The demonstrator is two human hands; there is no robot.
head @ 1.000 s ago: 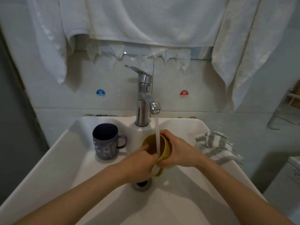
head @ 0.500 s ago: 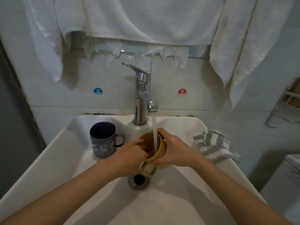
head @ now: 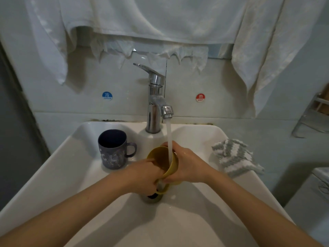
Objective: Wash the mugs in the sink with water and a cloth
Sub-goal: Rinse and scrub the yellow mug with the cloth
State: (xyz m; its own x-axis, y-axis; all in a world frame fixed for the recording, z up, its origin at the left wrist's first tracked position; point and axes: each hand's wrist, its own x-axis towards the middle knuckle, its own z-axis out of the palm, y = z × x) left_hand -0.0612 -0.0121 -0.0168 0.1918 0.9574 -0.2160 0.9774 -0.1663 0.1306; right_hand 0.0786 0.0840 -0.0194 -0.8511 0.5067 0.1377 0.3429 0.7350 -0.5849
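A yellow mug (head: 173, 166) is held tilted under the running faucet (head: 155, 104), above the drain of the white sink (head: 58, 168). My right hand (head: 188, 164) wraps around its outer side. My left hand (head: 144, 175) grips the near rim, with fingers reaching into the mug. Water streams into the mug. A dark blue mug (head: 113, 148) stands upright on the sink's back left ledge, handle to the right. A grey and white striped cloth (head: 235, 157) lies on the sink's right edge, untouched.
White towels (head: 160, 20) hang over the wall above the faucet. A cold sticker (head: 107, 95) and a hot sticker (head: 200, 98) sit on the tiles. A metal rack (head: 315, 116) is at far right. The drain (head: 151, 197) lies under the mug.
The yellow mug has tilted more on its side, its handle now pointing down toward the drain. My left fingers have slid further into its mouth. The view has shifted slightly.
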